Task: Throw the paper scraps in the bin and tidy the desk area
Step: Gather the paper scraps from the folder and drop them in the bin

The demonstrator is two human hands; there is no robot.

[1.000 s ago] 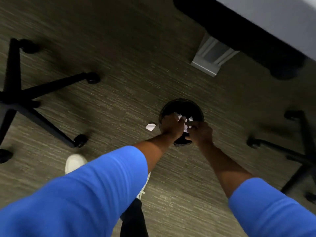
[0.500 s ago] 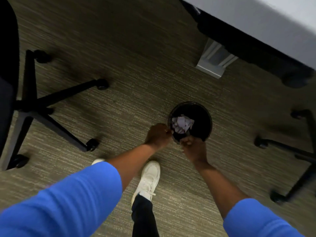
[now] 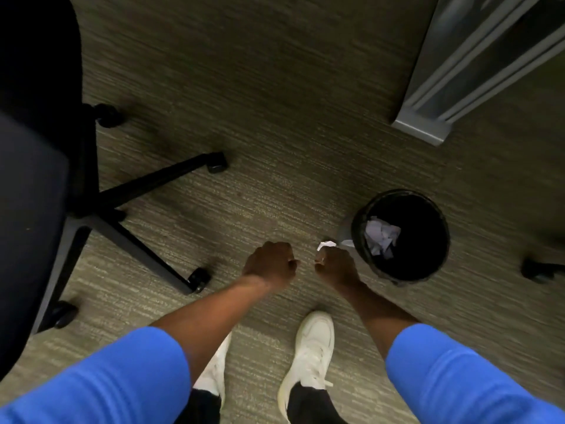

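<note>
**Both hands curled shut beside the bin**

A black chair stands on the carpet at left. The left hand is closed in a loose fist, holding nothing visible. Just beside it, the right hand is curled shut too; a white scrap shows at its fingers, whether gripped or lying on the floor cannot be told. The bin, at right, holds crumpled scraps. White shoes stand below. No writing is readable.
</note>
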